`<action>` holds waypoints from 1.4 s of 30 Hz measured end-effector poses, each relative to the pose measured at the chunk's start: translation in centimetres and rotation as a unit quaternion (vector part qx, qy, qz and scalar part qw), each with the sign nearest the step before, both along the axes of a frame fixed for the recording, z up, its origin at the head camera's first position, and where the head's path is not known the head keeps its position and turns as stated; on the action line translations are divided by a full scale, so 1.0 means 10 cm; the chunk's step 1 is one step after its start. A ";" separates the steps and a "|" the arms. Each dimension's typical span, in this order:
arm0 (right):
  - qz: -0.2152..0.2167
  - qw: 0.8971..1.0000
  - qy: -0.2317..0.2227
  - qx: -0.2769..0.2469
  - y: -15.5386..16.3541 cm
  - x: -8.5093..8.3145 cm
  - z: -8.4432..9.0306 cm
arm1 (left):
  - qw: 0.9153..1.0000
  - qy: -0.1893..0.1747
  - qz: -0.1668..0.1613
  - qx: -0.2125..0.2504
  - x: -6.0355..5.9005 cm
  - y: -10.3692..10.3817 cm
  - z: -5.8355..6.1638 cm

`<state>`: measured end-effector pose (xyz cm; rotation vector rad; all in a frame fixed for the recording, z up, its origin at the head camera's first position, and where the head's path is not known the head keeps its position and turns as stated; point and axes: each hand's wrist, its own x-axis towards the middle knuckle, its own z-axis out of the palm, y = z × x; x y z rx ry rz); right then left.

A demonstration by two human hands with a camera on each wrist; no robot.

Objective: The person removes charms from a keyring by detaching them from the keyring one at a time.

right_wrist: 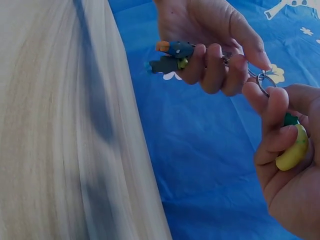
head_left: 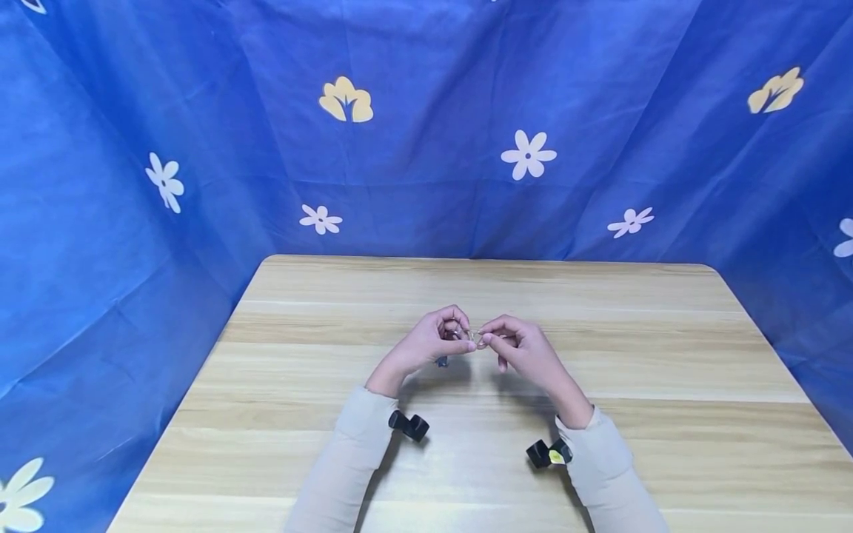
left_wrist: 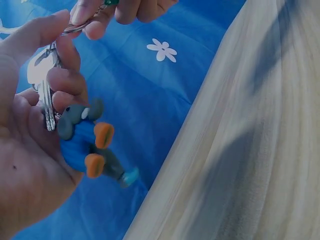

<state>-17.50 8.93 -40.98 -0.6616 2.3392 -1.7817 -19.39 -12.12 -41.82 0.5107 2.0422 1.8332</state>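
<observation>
Fingers (head_left: 460,342) of both hands were curled and met tip to tip above the middle of the tabletop (head_left: 666,370), pinching something small and metallic between them. Head view: left hand (head_left: 433,340) and right hand (head_left: 523,349) held up off the wood; item too small to read here.

Left wrist view: left hand gripped a silver key (left_wrist: 45,100) against the palm, with a rubbery charm (left_wrist: 85,145) — blue body, grey head, orange feet — hanging at the fingers. The ring end ran up toward the right hand's fingertips (left_wrist: 95,27).

Right wrist view: right hand pinched a metal split ring (right_wrist: 265,82) between thumb and forefinger, and tucked a yellow charm (right_wrist: 295,150) with green top in its curled fingers. Ring sat at the meeting point of both hands.

Judgement: work on the ring was mid-way; whether pieces were being joined or parted, could not tell. Nothing lay on the tabletop.
</observation>
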 end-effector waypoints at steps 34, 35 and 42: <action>-0.016 1.000 -0.009 -0.006 0.02 -0.06 -0.03 | 0.999 0.008 -0.038 0.008 -0.01 -0.06 0.00; -0.015 1.000 -0.007 -0.005 0.02 -0.06 -0.03 | 0.999 0.009 -0.036 0.009 -0.01 -0.06 -0.01; -0.008 1.000 -0.012 -0.002 0.00 -0.05 -0.04 | 0.999 0.009 -0.032 0.008 -0.02 -0.04 -0.03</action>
